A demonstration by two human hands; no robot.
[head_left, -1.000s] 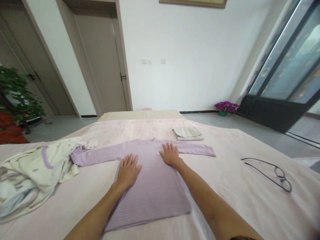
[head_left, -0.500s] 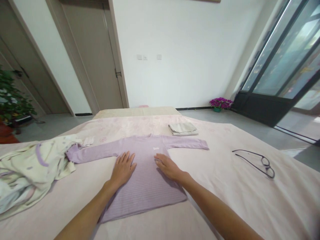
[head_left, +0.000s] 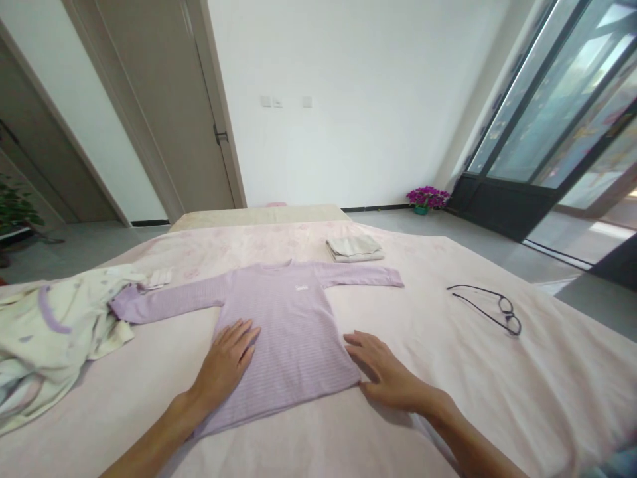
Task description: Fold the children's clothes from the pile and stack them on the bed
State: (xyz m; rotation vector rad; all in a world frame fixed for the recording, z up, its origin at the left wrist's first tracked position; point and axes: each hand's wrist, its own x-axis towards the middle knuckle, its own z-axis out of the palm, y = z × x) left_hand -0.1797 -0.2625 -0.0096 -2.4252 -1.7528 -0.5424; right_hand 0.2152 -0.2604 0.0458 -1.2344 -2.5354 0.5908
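I judge this the smoothing step. The lilac shirt (head_left: 288, 325) lies spread mid-bed (head_left: 448, 398). My left hand (head_left: 226, 362) rests flat on it and my right hand (head_left: 385, 375) lies at its 4 o'clock corner, both open, gripping nothing. Any fold next would need a pinch at a sleeve.

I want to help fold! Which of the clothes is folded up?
The beige cloth at the far side of the bed. The purple top lies spread flat, and the cream garment is crumpled at the left.
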